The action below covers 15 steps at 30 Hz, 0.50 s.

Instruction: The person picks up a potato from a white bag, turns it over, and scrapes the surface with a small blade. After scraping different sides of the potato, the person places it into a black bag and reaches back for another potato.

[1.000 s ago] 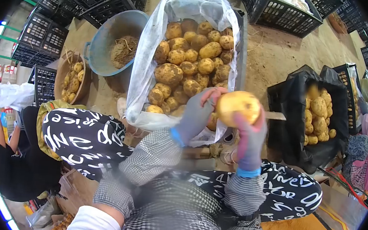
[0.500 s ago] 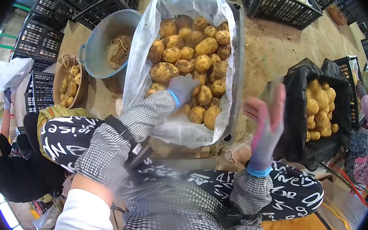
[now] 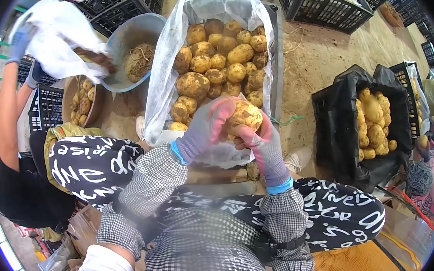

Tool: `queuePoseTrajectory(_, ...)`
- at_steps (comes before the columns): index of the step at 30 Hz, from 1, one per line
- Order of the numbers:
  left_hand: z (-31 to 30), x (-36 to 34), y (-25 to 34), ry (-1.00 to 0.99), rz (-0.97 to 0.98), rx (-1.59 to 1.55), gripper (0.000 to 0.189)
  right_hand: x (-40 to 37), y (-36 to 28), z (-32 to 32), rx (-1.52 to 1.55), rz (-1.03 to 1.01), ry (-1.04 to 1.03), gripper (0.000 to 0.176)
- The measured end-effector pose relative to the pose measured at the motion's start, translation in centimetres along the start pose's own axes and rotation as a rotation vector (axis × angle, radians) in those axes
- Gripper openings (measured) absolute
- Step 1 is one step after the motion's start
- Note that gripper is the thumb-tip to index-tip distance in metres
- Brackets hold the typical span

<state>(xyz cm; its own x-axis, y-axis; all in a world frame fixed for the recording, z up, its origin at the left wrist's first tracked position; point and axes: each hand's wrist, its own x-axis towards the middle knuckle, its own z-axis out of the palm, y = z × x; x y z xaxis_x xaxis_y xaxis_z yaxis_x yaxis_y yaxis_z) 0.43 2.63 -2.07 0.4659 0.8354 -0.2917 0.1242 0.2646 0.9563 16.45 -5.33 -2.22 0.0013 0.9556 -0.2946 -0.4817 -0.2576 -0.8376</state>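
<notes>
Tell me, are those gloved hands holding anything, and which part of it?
Yes, one potato. The left hand has its left side; the right hand has its right side, with the thumb on the near edge.

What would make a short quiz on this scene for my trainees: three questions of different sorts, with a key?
1. True or false: the left hand and right hand both touch the same raised potato.
2. What colour is the liner of the potato crate directly ahead?
A black
B white
C green
3. Fill in: the round blue tub stands to the ____ of that crate, from the wearer's side.

Key: 1 true; 2 B; 3 left.
</notes>
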Motion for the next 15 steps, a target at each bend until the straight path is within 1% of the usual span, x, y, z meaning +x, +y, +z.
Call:
queuePoseTrajectory(2, 0.7, -0.5, 1.0, 0.046, -0.084, -0.150, 0.052, -0.3, -0.5, 0.1, 0.065, 0.020, -0.045, 0.067)
queuePoseTrajectory(4, 0.5, -0.9, 1.4, 0.042, -0.131, -0.196, 0.054, -0.7, -0.5, 0.2, 0.086, 0.041, -0.056, 0.068)
queuePoseTrajectory(5, 0.2, -0.8, 1.4, 0.021, -0.112, -0.163, 0.055, -0.7, -0.3, 0.2, 0.073, 0.048, -0.047, 0.068)
queuePoseTrajectory(6, -0.2, -0.7, 0.9, 0.005, -0.042, -0.123, 0.055, -0.6, -0.1, 0.2, 0.061, 0.056, -0.038, 0.068)
queuePoseTrajectory(7, -0.5, -0.7, 0.4, -0.008, 0.028, -0.083, 0.056, -0.6, 0.0, 0.3, 0.027, 0.033, -0.007, 0.066)
queuePoseTrajectory(8, -0.9, -0.5, -1.1, -0.012, 0.150, -0.036, 0.056, -0.4, 0.1, 0.3, -0.006, 0.012, 0.021, 0.066)
queuePoseTrajectory(9, -0.8, -0.6, -0.9, -0.014, 0.151, 0.046, 0.056, -0.4, 0.3, 0.4, -0.039, -0.010, 0.048, 0.065)
queuePoseTrajectory(10, -0.5, -0.8, 0.3, -0.015, 0.154, 0.127, 0.056, -0.1, 0.7, 0.1, -0.014, -0.012, 0.016, 0.063)
queuePoseTrajectory(11, 0.4, -1.5, 1.4, -0.017, 0.033, 0.241, 0.055, 0.1, 1.5, -0.4, 0.013, -0.013, -0.012, 0.062)
queuePoseTrajectory(13, 1.0, -2.1, 1.4, 0.050, 0.053, 0.408, 0.051, -0.4, 1.3, 0.0, 0.005, 0.007, -0.047, 0.061)
queuePoseTrajectory(14, 0.9, -1.7, -0.5, 0.119, 0.202, 0.465, 0.048, -0.6, 0.9, 0.3, -0.031, 0.021, -0.055, 0.061)
queuePoseTrajectory(15, 0.9, -1.3, -1.1, 0.189, 0.354, 0.519, 0.046, -0.6, 0.4, 0.7, -0.068, 0.032, -0.062, 0.061)
